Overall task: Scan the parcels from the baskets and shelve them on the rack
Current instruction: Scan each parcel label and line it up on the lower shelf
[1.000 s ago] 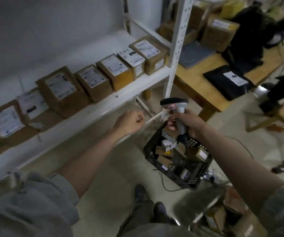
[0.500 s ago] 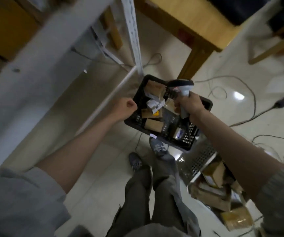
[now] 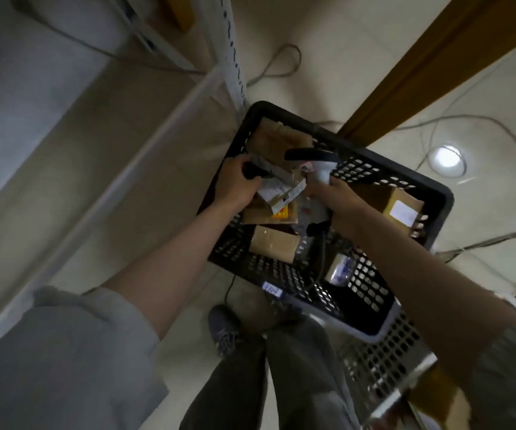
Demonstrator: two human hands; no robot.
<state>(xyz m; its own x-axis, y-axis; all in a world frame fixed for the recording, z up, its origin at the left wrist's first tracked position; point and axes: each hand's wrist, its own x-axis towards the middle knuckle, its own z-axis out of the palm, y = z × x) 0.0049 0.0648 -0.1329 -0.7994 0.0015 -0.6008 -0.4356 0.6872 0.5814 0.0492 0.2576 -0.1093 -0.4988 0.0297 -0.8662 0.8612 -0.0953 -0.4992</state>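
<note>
A dark, flat parcel [image 3: 258,169] is gripped by the left hand [image 3: 236,184], fingers curled round its end, inside the black basket [image 3: 436,193] on the floor. Just right of it, the scanner [image 3: 317,169] is held by its handle in the right hand [image 3: 339,201], fingers wrapped. Brown boxed parcels [image 3: 273,243] lie beneath both hands. The rack post [image 3: 230,57] stands beyond the left hand.

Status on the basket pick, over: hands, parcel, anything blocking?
Left hand down in black basket, gripping a small dark parcel. Right hand holds scanner above the parcels. Scanner cable trails through the basket; nothing else blocking.
</note>
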